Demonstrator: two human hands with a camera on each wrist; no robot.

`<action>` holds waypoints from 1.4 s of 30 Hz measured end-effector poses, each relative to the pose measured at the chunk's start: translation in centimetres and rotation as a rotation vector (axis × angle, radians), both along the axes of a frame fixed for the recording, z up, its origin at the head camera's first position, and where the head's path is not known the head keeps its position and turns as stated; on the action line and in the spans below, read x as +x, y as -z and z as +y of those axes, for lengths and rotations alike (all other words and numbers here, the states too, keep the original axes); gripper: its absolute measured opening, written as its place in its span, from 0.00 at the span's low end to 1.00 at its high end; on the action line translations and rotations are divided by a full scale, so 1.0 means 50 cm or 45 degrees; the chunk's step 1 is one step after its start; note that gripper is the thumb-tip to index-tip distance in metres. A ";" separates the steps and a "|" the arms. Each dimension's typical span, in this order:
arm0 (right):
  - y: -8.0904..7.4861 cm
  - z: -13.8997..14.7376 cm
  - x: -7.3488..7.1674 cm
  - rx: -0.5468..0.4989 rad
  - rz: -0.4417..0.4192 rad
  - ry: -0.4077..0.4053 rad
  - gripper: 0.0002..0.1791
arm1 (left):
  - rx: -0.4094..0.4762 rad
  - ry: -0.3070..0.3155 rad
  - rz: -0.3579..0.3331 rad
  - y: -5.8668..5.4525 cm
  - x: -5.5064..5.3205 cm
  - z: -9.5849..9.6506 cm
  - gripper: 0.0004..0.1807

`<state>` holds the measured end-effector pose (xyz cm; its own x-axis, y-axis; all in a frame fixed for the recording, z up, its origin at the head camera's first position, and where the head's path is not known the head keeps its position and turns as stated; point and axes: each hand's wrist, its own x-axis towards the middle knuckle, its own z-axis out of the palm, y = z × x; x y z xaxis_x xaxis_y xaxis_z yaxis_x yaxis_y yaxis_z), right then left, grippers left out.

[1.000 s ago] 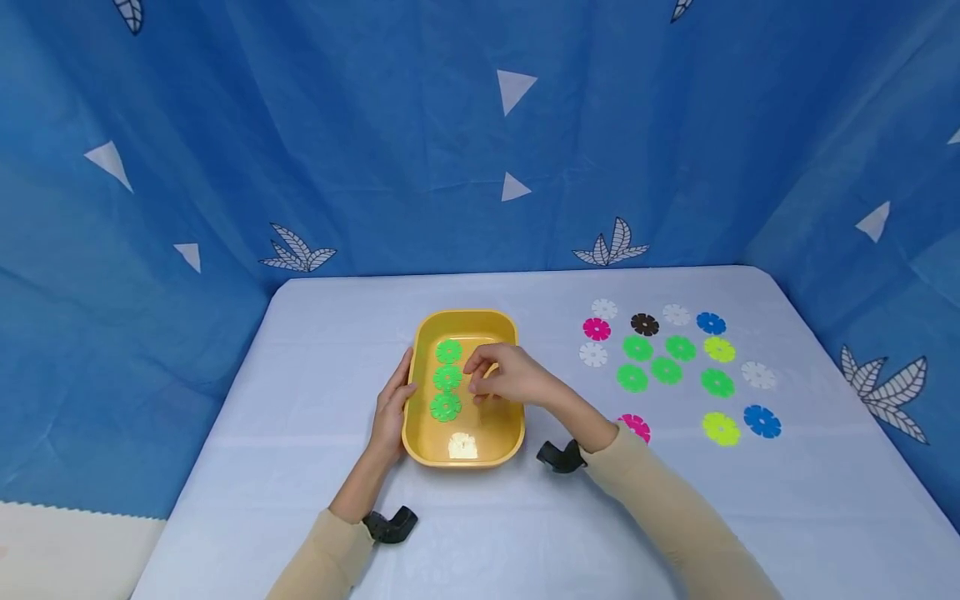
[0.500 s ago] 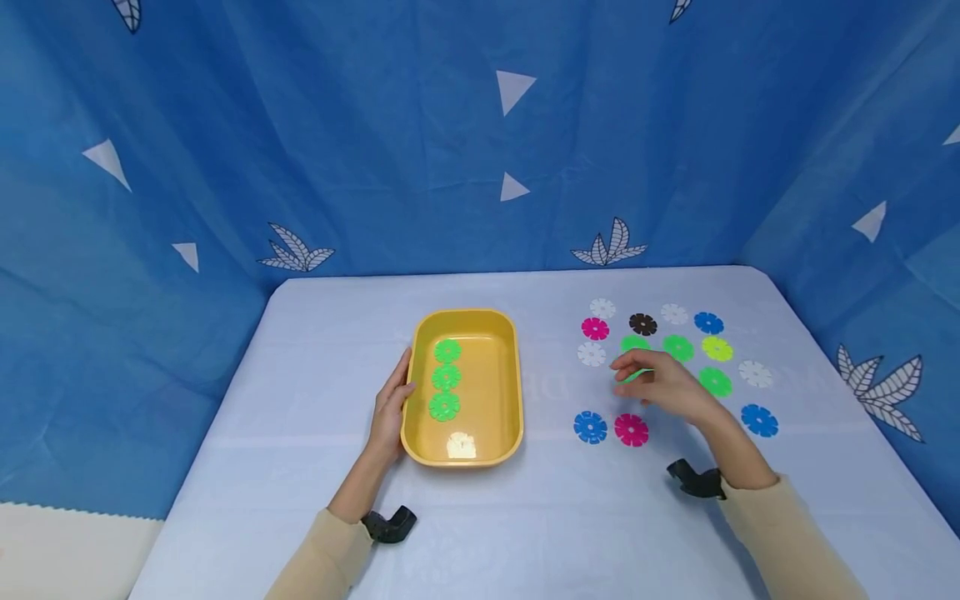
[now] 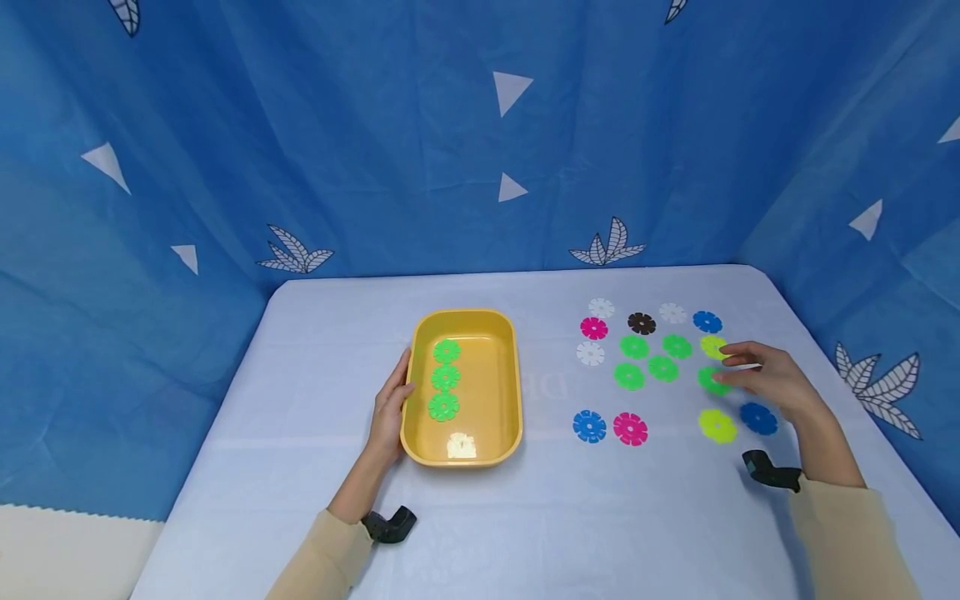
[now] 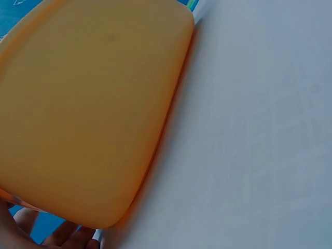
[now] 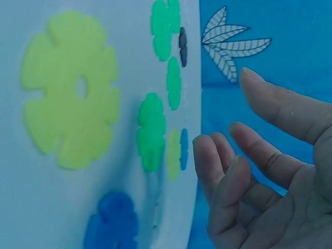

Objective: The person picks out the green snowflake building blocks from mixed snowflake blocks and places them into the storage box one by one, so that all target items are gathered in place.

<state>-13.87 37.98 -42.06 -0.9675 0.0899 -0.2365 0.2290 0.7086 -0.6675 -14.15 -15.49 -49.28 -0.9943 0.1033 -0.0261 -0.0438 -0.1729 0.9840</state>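
Nearest, we see the left hand [image 3: 388, 415] gripping the side of a glossy, round-cornered yellow plastic tray [image 3: 491, 417] that holds three flat, notched green plastic discs [image 3: 446, 379]. Farther off, the right hand [image 3: 772, 379] holds nothing, fingers parted over a matching green disc [image 3: 710, 386] on white cloth [image 3: 570, 517]; we judge the step a pick-up, calling for a thumb-and-finger pinch. Behind hangs creased blue fabric [image 3: 420, 150].

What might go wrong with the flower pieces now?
The right hand is close to a green piece and the yellow piece just beyond it, so it might nudge both.

The left hand holds the tray; if it tips, the three green pieces inside could slide.
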 end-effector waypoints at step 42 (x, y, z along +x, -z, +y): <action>0.051 0.014 -0.014 0.307 -0.033 -0.006 0.29 | -0.014 -0.011 -0.030 -0.002 -0.001 0.003 0.32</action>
<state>-14.58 38.66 -44.61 -0.9618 0.1423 -0.2338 0.2404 0.8478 -0.4727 -14.19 -15.35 -49.19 -0.9943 0.0942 -0.0506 -0.0655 -0.1625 0.9845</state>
